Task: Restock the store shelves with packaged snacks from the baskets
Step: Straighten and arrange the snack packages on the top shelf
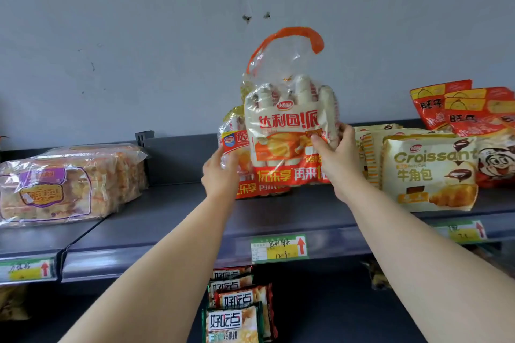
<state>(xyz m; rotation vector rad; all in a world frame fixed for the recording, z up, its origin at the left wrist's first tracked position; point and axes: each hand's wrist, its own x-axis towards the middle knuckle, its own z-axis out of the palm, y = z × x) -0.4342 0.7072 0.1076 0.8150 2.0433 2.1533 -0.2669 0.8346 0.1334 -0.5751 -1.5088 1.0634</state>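
The right hand [337,159] grips the front pie bag [287,131], and the left hand [220,172] holds the rear bag [232,142]. I'd stand it upright on the shelf [172,220], label outward.

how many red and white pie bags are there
2. The front bag is mid-shelf, gripped by the right hand; the rear bag is behind it to the left, held by the left hand. More may be hidden behind.

Grey wall [139,36], dark marks [246,18]; green price tag [279,248].
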